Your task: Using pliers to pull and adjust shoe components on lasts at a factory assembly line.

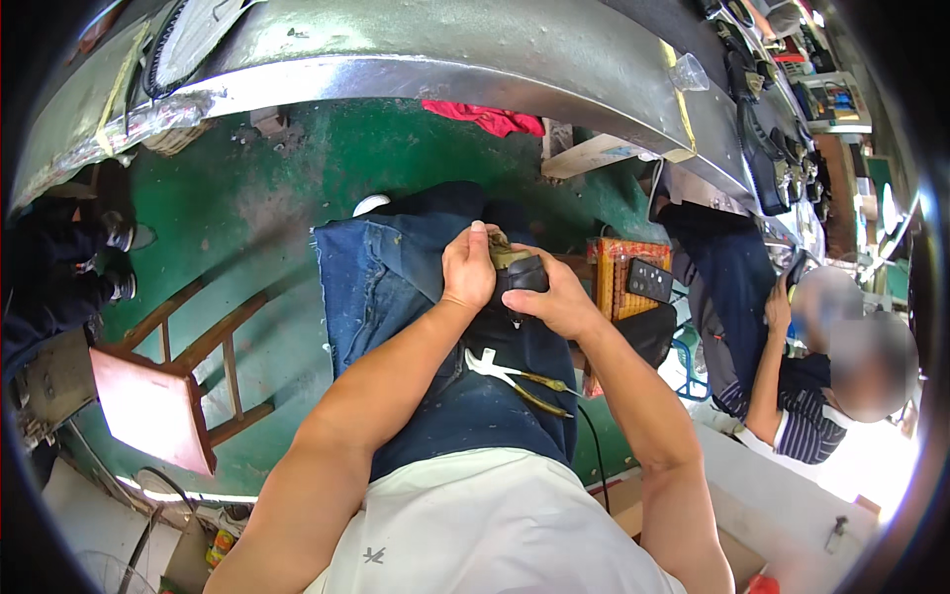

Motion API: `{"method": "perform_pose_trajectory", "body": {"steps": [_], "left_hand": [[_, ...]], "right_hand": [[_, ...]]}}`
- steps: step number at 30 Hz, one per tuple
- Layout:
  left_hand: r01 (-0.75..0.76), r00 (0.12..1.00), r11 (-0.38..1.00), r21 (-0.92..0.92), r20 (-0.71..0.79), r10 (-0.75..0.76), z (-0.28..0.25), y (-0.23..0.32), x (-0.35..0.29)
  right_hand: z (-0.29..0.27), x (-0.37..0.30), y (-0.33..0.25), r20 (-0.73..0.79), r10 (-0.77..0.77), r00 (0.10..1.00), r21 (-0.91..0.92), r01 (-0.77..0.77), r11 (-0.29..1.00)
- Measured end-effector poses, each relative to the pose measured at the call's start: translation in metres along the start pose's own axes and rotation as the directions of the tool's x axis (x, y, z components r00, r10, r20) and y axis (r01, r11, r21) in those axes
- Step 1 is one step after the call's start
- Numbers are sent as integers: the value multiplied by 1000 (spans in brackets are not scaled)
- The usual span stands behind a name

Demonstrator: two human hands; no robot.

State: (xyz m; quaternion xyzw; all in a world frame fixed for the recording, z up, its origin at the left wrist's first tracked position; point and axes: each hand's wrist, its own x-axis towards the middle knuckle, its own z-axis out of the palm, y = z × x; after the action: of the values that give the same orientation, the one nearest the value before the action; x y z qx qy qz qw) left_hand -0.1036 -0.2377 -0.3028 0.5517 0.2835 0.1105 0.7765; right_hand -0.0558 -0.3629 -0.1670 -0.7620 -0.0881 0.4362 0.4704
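Above my lap I hold a black shoe part (522, 277), seemingly a shoe upper on an olive-tan last; its far side is hidden by my fingers. My left hand (469, 265) grips its left side, thumb pointing up and fingers out of sight behind. From the right, my right hand (564, 297) wraps round it with the thumb pressed on the black surface. A pair of lasting pincers (505, 368), with white metal jaws and yellowish handles, lies across my dark trousers just below. A worn blue denim cloth (371, 287) covers my left thigh.
A long metal bench (396, 49) curves across the front, with several black shoes (757, 139) at right. A wooden stool (153, 406) stands left. Right of my knee, a black phone (650, 280) rests on a beaded seat (612, 277). A co-worker (792, 386) sits further right.
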Motion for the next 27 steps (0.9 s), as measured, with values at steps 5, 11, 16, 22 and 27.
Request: {"method": "perform_pose_trajectory", "body": {"steps": [5, 11, 16, 22, 27], "left_hand": [[70, 997, 987, -146, -10, -73, 21, -15, 21], [53, 997, 998, -23, 56, -51, 25, -18, 24], [228, 944, 898, -376, 311, -109, -9, 1, 12], [98, 893, 910, -402, 439, 98, -51, 71, -39], [-789, 607, 605, 110, 294, 738, -60, 91, -73]], "right_hand": [[26, 5, 12, -446, -84, 891, -176, 5, 984], [55, 2, 3, -661, -160, 733, -340, -102, 935], [60, -29, 8, -430, -132, 893, -236, 30, 971], [67, -71, 7, 18, 377, 926, 807, -236, 541], [93, -55, 28, -79, 158, 984, 737, -49, 674]]}}
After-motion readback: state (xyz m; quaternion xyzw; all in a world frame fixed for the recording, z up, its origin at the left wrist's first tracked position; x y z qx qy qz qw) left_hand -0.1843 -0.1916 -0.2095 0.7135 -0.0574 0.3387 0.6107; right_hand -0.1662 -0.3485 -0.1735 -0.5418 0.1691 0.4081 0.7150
